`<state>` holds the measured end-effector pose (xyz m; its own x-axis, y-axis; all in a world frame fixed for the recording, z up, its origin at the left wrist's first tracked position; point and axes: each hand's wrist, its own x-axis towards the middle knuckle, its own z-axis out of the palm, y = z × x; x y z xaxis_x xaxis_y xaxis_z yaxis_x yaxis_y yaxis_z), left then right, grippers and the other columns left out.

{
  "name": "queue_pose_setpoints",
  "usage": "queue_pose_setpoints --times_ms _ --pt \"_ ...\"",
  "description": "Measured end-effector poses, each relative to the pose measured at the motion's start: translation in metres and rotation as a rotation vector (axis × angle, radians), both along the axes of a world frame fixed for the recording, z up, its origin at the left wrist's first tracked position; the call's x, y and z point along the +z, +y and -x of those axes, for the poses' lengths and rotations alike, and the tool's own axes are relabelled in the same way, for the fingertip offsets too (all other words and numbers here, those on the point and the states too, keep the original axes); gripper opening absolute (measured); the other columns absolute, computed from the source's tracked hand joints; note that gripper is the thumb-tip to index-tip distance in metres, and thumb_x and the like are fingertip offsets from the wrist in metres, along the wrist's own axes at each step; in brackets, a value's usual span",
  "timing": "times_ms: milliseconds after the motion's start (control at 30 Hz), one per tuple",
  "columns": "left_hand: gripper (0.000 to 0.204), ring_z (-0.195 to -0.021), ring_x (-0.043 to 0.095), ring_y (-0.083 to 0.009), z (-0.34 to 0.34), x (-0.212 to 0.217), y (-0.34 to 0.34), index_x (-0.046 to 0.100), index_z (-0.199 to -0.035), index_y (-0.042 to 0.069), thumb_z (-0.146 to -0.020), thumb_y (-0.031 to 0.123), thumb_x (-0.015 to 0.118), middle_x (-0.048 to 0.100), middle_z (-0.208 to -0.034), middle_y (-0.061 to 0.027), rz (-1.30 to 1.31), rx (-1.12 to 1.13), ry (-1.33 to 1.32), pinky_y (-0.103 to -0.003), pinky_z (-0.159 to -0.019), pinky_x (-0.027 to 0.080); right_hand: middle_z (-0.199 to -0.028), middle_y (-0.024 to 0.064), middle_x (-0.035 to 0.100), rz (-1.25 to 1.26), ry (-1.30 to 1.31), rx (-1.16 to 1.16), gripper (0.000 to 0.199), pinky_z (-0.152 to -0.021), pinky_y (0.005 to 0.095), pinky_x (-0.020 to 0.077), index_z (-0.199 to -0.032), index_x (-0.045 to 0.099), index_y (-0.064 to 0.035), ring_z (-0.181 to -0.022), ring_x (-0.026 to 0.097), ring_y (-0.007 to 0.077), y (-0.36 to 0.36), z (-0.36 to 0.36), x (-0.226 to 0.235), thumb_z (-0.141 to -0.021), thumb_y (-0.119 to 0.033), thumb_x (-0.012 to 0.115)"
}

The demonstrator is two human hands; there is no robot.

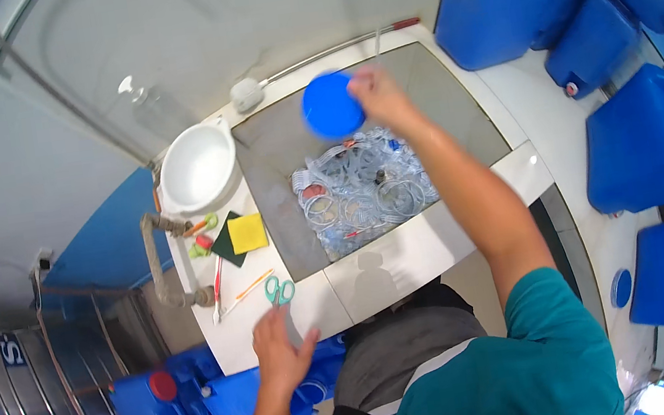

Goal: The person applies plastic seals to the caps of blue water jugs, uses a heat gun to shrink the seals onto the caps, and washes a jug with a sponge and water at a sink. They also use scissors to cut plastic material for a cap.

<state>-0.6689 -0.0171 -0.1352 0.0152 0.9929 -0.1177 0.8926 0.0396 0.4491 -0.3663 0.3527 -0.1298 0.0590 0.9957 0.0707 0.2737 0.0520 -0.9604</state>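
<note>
My right hand is closed on the edge of a round blue plastic piece, blurred by motion; I cannot tell whether it is a lid or a shallow bowl. It hangs above a grey sink. In the sink lies a heap of clear plastic items, with white coils and a few red bits among them. My left hand is over the near left counter edge, its fingers apart and holding nothing. Closest to it are green-handled scissors.
On the left counter are a white basin, a yellow sponge, a dark green scouring pad and thin brushes. A long-handled brush rests along the back ledge. Blue jerrycans stand at right, others at lower left.
</note>
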Motion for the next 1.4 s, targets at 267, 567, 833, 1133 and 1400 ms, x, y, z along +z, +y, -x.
queue_pose_setpoints --times_ms 267,567,833,1133,1400 --pt "0.076 -0.133 0.042 -0.0505 0.019 -0.015 0.001 0.054 -0.136 -0.001 -0.079 0.040 0.081 0.049 -0.139 -0.0319 -0.153 -0.029 0.227 -0.057 -0.113 0.031 -0.097 0.0233 0.072 -0.187 -0.713 -0.309 0.027 -0.082 0.0502 0.0545 -0.106 0.067 -0.0031 -0.094 0.071 0.0400 0.059 -0.082 0.067 -0.093 -0.026 0.066" --pt "0.050 -0.121 0.051 -0.0441 0.012 -0.020 0.010 0.061 -0.122 0.001 -0.079 0.019 0.077 0.057 -0.126 -0.0260 -0.255 -0.417 0.372 -0.054 -0.104 0.040 -0.093 0.0183 0.071 0.017 -0.608 -0.289 0.021 -0.084 0.0523 0.0505 -0.109 0.067 -0.0101 -0.096 0.066 0.0408 -0.245 -0.192 0.043 -0.094 -0.024 0.062" --pt "0.048 -0.122 0.051 -0.0443 -0.143 0.008 0.014 0.061 -0.121 0.003 -0.078 0.017 0.076 0.056 -0.127 -0.0257 -0.460 -0.693 0.281 -0.053 -0.103 0.041 -0.105 0.0146 0.072 0.236 -0.074 -0.982 0.032 -0.086 0.0377 0.0539 -0.121 0.064 -0.0031 -0.097 0.068 0.0230 -0.660 -0.407 -0.027 -0.096 -0.024 0.062" --pt "0.051 -0.126 0.050 -0.0434 -0.390 0.034 -0.102 0.061 -0.123 0.004 -0.077 0.014 0.078 0.054 -0.132 -0.0254 -0.280 -1.081 0.201 -0.051 -0.107 0.042 -0.100 0.0189 0.073 0.190 0.019 -1.696 0.040 -0.086 0.0406 0.0558 -0.120 0.063 0.0038 -0.092 0.071 0.0321 -0.967 -0.518 -0.060 -0.095 -0.027 0.068" --pt "0.048 -0.113 0.062 -0.0392 -0.535 0.043 -0.202 0.063 -0.122 0.002 -0.079 0.014 0.078 0.064 -0.122 -0.0205 -0.078 -1.374 0.165 -0.044 -0.098 0.050 -0.146 0.0236 0.049 0.459 -0.847 -1.452 0.060 -0.113 0.0532 0.0341 -0.140 0.054 -0.0006 -0.138 0.044 0.0395 -1.005 -0.563 -0.068 -0.094 -0.039 0.065"
